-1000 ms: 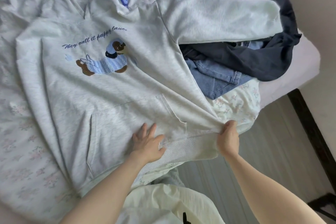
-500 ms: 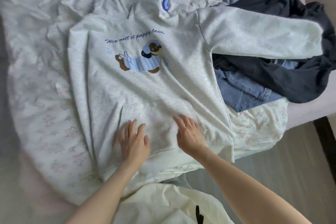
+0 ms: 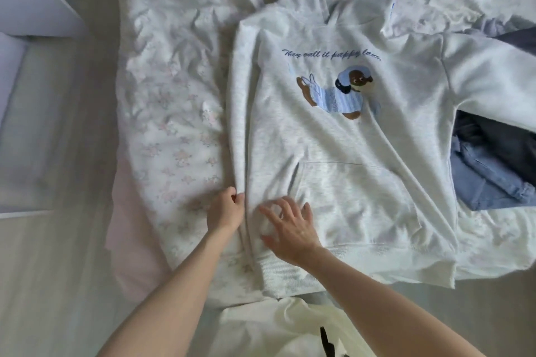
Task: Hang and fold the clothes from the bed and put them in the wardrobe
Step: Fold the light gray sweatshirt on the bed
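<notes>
1. A pale grey hoodie (image 3: 333, 136) lies face up and spread flat on the bed (image 3: 174, 101), its hem along the near edge and its hood toward the far side.
2. The left hand (image 3: 224, 210) sits at the hoodie's left side seam, low down near the hem. Its fingers are curled and the thumb meets them on a fold of the fabric there, so I judge it is pinching the side edge.
3. The right hand (image 3: 291, 227) is just beside it, laid on the cloth at the lower left corner of the front pocket, fingers spread and loose, holding nothing; it looks to be pressing the cloth flat.
4. The hoodie's left sleeve seems tucked along its side; the other sleeve (image 3: 493, 72) stretches off toward the bed's right edge, over a heap of dark clothes (image 3: 499, 139) and some jeans (image 3: 487, 182).
5. By my reckoning the task is at an early stage. This hoodie is laid out but not yet folded: neither side is turned in, and the body is at full length.
6. The dark clothes and jeans lie in a heap, unfolded. No wardrobe or hanger shows from here, so I cannot tell what is already put away.
</notes>
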